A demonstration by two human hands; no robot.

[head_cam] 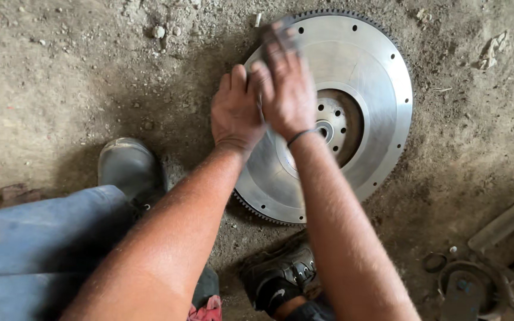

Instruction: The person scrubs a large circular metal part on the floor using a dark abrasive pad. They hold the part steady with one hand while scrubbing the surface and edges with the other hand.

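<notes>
Steel, bright and machined, the toothed flywheel point(352, 113) lies flat on the dirt floor point(60, 89), and both hands work at its upper left rim. With fingers bent and pressed together, the left hand point(235, 116) rests on the flywheel's left edge, but whether it grips anything cannot be told. Blurred, the right hand point(287, 83) overlaps it just toward the flywheel's centre, fingers extended over the face, its grip unclear; a black shoe point(284, 276) stands below the flywheel.
</notes>
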